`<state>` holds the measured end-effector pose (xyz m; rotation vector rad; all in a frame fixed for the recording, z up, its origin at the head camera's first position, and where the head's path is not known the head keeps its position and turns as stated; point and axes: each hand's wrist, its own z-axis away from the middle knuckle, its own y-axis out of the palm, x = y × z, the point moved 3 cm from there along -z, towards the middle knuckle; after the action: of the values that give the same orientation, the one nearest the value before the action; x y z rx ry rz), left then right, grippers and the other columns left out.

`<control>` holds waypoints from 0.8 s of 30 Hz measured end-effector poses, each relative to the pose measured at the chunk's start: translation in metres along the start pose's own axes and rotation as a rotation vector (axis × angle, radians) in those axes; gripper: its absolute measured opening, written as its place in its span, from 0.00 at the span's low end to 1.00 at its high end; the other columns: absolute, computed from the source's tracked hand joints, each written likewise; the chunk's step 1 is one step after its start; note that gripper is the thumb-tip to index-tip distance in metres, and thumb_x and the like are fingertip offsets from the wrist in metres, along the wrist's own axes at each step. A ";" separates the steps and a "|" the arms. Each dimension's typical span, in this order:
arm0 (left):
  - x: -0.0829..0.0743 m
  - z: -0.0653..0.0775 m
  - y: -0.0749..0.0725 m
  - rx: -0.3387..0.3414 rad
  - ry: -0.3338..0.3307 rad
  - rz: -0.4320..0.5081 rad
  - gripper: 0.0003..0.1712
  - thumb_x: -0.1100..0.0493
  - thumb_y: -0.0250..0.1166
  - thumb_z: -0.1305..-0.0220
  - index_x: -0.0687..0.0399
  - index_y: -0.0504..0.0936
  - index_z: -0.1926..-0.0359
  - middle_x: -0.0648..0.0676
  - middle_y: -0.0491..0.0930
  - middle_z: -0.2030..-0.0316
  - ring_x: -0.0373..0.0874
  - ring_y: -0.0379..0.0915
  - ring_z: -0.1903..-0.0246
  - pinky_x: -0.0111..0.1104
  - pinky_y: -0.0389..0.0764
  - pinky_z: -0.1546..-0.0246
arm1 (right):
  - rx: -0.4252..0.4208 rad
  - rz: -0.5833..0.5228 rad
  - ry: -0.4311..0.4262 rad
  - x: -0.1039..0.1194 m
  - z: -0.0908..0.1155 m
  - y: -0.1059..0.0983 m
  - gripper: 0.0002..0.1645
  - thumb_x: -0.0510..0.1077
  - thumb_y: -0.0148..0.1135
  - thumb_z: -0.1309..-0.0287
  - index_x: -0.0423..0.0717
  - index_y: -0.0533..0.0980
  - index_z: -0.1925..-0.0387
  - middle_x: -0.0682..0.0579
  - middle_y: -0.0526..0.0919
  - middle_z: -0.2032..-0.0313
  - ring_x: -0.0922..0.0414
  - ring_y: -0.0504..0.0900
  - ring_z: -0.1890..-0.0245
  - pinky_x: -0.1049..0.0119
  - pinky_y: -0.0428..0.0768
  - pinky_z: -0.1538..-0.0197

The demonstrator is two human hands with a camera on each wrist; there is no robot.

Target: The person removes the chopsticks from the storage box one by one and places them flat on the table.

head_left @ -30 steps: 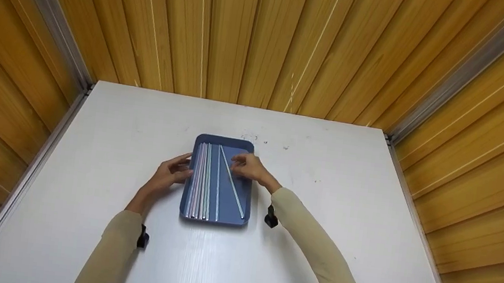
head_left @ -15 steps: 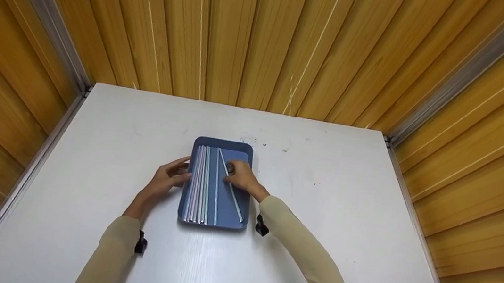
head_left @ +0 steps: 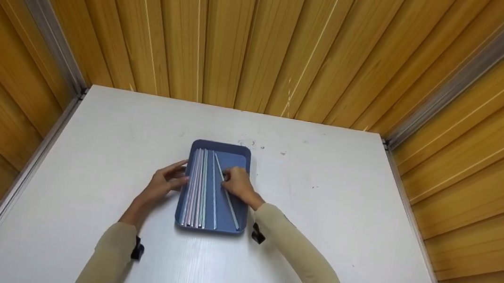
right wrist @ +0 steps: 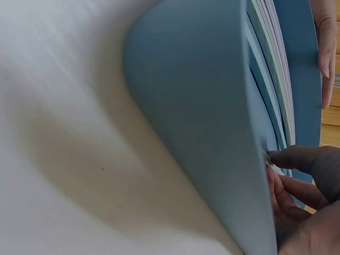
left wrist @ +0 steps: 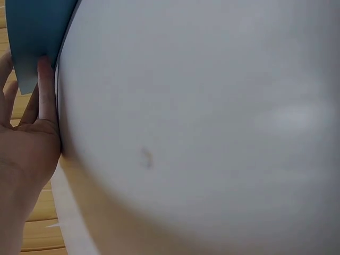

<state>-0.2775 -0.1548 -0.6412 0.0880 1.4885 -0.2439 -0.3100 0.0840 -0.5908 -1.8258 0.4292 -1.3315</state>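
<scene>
A blue rectangular tray [head_left: 219, 146] stands on the white table, with several pastel straws [head_left: 198, 187] lying side by side along its left. One pale straw [head_left: 214, 189] lies a little apart from that row. My right hand [head_left: 238, 182] reaches over the tray's right wall and pinches a slanted straw [head_left: 232, 210] between thumb and fingers. In the right wrist view, the tray wall partly hides the pinched straw [right wrist: 273, 166]. My left hand [head_left: 164, 182] rests its fairly straight fingers against the outside of the tray's left wall, as the left wrist view [left wrist: 32, 143] also shows.
The white table [head_left: 318, 225] carries small dark marks behind the tray. Wood-patterned panels [head_left: 225, 39] enclose it at the back and sides, with grey metal posts [head_left: 41, 13] at the corners.
My right hand has moved left and nearer to me inside the tray and now pinches the slanted straw. The straw beside it has tilted slightly. The left hand stays at the tray's wall.
</scene>
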 end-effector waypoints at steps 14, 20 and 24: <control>0.001 0.001 -0.002 -0.005 -0.006 0.000 0.37 0.58 0.68 0.31 0.50 0.66 0.24 0.67 0.72 0.32 0.49 0.78 0.44 0.29 0.86 0.56 | 0.091 -0.144 0.107 0.006 0.006 0.001 0.21 0.29 0.66 0.46 0.31 0.83 0.48 0.38 0.89 0.70 0.68 0.74 0.84 0.77 0.75 0.80; 0.003 0.000 -0.002 -0.003 -0.008 0.000 0.37 0.58 0.68 0.30 0.50 0.66 0.24 0.66 0.72 0.32 0.49 0.77 0.43 0.29 0.86 0.55 | 0.116 -0.200 0.106 0.010 0.008 -0.004 0.24 0.29 0.64 0.46 0.30 0.82 0.45 0.36 0.89 0.71 0.69 0.74 0.87 0.74 0.79 0.82; 0.002 -0.002 0.000 -0.002 -0.003 0.004 0.37 0.57 0.68 0.30 0.50 0.66 0.23 0.66 0.73 0.32 0.51 0.78 0.43 0.30 0.86 0.55 | 0.115 -0.189 0.086 0.010 0.010 -0.009 0.23 0.30 0.64 0.44 0.31 0.81 0.44 0.36 0.89 0.70 0.69 0.73 0.87 0.76 0.77 0.82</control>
<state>-0.2791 -0.1549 -0.6437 0.0892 1.4850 -0.2394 -0.2989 0.0863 -0.5785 -1.7521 0.2235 -1.5354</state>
